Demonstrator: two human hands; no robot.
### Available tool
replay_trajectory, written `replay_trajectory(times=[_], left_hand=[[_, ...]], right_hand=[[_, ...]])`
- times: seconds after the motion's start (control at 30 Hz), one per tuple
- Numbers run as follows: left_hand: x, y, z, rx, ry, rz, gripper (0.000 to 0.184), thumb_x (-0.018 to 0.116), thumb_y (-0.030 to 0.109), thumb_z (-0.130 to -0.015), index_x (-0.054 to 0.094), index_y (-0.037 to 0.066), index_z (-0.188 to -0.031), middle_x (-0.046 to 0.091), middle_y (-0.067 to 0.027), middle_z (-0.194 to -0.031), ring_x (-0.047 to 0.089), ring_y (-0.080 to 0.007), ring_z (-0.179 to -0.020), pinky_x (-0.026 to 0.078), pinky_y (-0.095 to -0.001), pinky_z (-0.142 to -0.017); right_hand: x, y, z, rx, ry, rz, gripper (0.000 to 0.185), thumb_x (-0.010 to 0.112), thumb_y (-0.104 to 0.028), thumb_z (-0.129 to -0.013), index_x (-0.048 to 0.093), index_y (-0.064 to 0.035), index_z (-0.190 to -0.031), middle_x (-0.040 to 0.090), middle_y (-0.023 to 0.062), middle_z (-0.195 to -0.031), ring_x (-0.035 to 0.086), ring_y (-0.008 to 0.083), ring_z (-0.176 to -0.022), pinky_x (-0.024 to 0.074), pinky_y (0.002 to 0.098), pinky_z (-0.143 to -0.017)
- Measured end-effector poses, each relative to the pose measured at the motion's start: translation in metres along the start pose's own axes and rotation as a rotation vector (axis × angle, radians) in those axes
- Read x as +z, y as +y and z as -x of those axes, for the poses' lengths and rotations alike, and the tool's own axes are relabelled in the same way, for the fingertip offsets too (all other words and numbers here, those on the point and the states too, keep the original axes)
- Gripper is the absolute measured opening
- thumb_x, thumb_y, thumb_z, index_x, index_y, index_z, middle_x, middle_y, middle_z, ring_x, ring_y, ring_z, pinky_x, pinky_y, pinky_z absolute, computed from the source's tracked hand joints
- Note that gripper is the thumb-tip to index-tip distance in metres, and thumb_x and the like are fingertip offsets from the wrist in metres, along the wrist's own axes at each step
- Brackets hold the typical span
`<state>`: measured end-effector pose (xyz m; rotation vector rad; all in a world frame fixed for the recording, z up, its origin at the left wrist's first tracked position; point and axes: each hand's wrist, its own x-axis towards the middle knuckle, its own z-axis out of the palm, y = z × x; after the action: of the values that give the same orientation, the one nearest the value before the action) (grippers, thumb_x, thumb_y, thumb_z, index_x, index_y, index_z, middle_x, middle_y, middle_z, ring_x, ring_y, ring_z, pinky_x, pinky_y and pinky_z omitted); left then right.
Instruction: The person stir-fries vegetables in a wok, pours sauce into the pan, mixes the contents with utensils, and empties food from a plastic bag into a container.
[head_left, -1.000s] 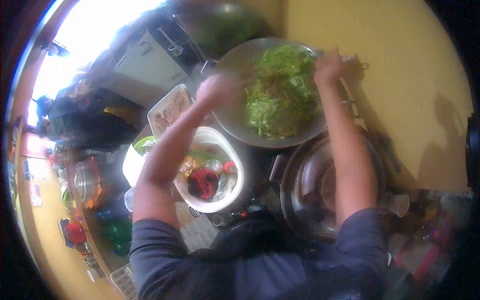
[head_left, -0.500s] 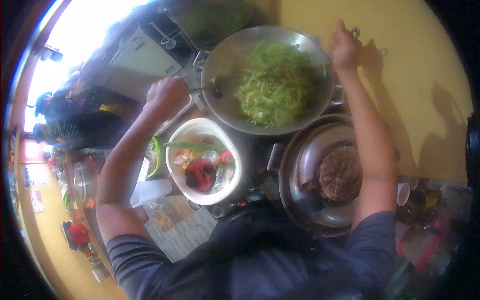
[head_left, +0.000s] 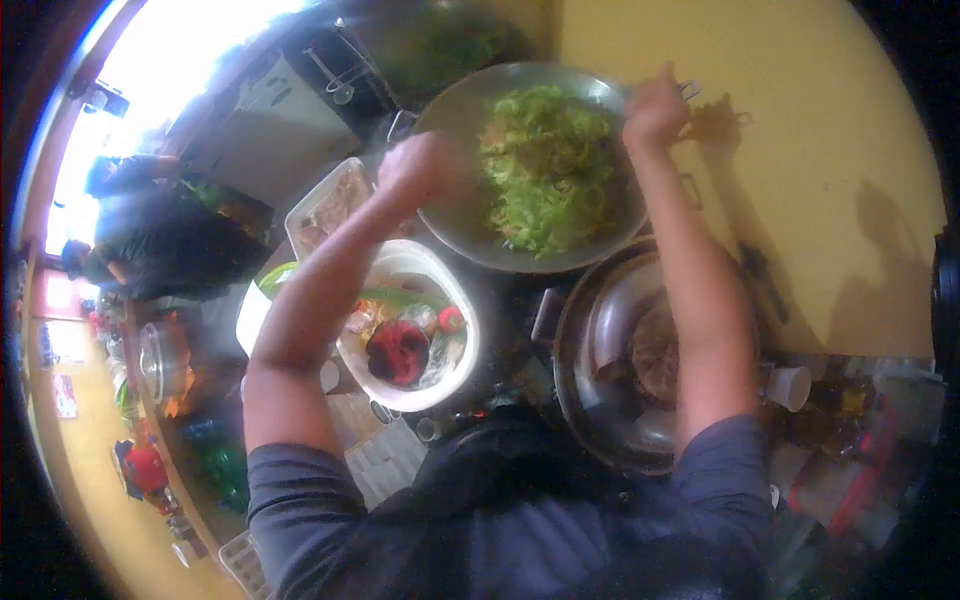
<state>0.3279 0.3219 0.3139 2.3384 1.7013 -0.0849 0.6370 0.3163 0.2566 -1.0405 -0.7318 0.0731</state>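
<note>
A wide metal wok (head_left: 455,215) holds a heap of shredded green vegetables (head_left: 550,170). My left hand (head_left: 415,165) is a closed fist over the wok's left side, blurred by motion. What it grips is hidden in this view. At the wok's right rim, my right hand (head_left: 655,112) is wrapped round a utensil whose metal handle end (head_left: 689,90) sticks out past the fist. The utensil's working end cannot be seen.
Nearer me stands a white tub (head_left: 465,350) with a red item and wrapped things. Right of it is a large lidded pan (head_left: 590,390). A clear plastic container (head_left: 335,200) lies at left. A white cup (head_left: 790,388) is at right. Another person (head_left: 170,235) stands far left.
My left hand has moved right, from outside the wok to over its left side. My right hand has shifted left and slightly down. The vegetable heap has changed shape.
</note>
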Motion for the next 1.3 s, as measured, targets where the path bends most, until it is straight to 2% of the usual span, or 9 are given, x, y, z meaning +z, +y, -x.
replay_trajectory(times=[0.27,0.33,0.47,0.53,0.67,0.87,0.97,1.07,1.3], left_hand=[[-0.078,0.020,0.047,0.103,0.153,-0.489,0.023,0.054,0.030,-0.079,0.064,0.032,-0.100,0.067,-0.0041,-0.089,0.065,-0.0250,-0.082,0.054,-0.0370,-0.068],[-0.076,0.018,0.050,0.092,0.156,-0.470,0.022,0.053,0.023,-0.078,0.066,0.022,-0.095,0.067,-0.0078,-0.088,0.065,-0.0275,-0.082,0.054,-0.0383,-0.068],[-0.058,-0.007,0.042,0.169,0.201,-0.507,0.021,0.051,0.016,-0.079,0.067,0.012,-0.092,0.066,-0.0099,-0.088,0.066,-0.0291,-0.080,0.054,-0.0394,-0.066],[-0.038,-0.033,0.028,0.167,0.180,-0.562,0.021,0.051,0.016,-0.079,0.067,0.012,-0.092,0.066,-0.0087,-0.089,0.065,-0.0284,-0.081,0.054,-0.0387,-0.065],[0.001,-0.047,0.004,0.106,-0.007,-0.262,0.020,0.052,0.018,-0.080,0.067,0.012,-0.090,0.066,-0.0070,-0.091,0.064,-0.0269,-0.086,0.053,-0.0374,-0.066],[0.077,-0.027,-0.046,0.026,0.037,0.255,0.031,0.058,0.039,-0.078,0.067,0.015,-0.096,0.065,-0.0106,-0.095,0.063,-0.0276,-0.086,0.050,-0.0385,-0.073],[0.032,-0.007,-0.022,0.092,0.001,0.165,0.032,0.058,0.040,-0.077,0.067,0.018,-0.099,0.066,-0.0086,-0.093,0.063,-0.0264,-0.086,0.051,-0.0388,-0.072],[-0.013,-0.009,-0.002,0.156,-0.001,-0.165,0.031,0.056,0.041,-0.078,0.067,0.022,-0.099,0.066,-0.0062,-0.094,0.063,-0.0261,-0.084,0.051,-0.0395,-0.072],[-0.090,-0.002,0.058,0.093,0.094,-0.361,0.026,0.053,0.031,-0.080,0.065,0.031,-0.103,0.066,-0.0024,-0.095,0.064,-0.0249,-0.085,0.052,-0.0388,-0.072]], right_hand=[[0.030,-0.073,-0.003,-0.639,-0.103,0.012,0.043,0.053,-0.024,-0.089,0.038,-0.0111,-0.050,0.035,-0.0020,-0.047,0.032,0.0084,-0.041,0.0227,0.0251,-0.040],[0.021,-0.071,-0.007,0.078,-0.391,-0.441,0.025,0.055,-0.017,-0.087,0.056,-0.0054,-0.065,0.042,-0.0008,-0.050,0.037,0.0099,-0.042,0.0292,0.0260,-0.040],[0.012,-0.041,-0.021,0.027,-0.337,-0.185,0.012,0.057,-0.014,-0.084,0.060,-0.0029,-0.080,0.046,-0.0001,-0.054,0.040,0.0102,-0.045,0.0310,0.0269,-0.041],[0.003,-0.023,-0.029,-1.128,-0.178,0.656,0.012,0.059,-0.015,-0.084,0.057,-0.0039,-0.082,0.049,0.0003,-0.059,0.042,0.0095,-0.049,0.0316,0.0272,-0.042],[-0.008,0.065,-0.030,-1.035,0.058,0.660,0.026,0.054,-0.022,-0.089,0.047,-0.0096,-0.067,0.047,-0.0004,-0.059,0.040,0.0097,-0.051,0.0299,0.0275,-0.044],[-0.006,0.120,-0.003,0.223,0.175,-0.032,0.034,0.045,-0.027,-0.092,0.040,-0.0157,-0.060,0.036,-0.0023,-0.054,0.036,0.0124,-0.048,0.0300,0.0272,-0.045],[-0.007,0.116,0.002,0.060,-0.054,0.472,0.048,0.059,-0.002,-0.070,0.053,-0.0042,-0.118,0.061,0.0143,-0.084,0.058,0.0296,-0.079,0.0463,0.0389,-0.072],[0.006,0.005,0.002,0.029,-0.080,-0.106,0.041,0.049,-0.024,-0.090,0.035,-0.0141,-0.053,0.032,-0.0017,-0.048,0.029,0.0108,-0.042,0.0224,0.0271,-0.040],[0.009,-0.099,0.000,0.008,-0.489,-0.345,0.036,0.053,-0.020,-0.088,0.042,-0.0089,-0.055,0.036,-0.0013,-0.048,0.030,0.0115,-0.040,0.0219,0.0290,-0.039]])
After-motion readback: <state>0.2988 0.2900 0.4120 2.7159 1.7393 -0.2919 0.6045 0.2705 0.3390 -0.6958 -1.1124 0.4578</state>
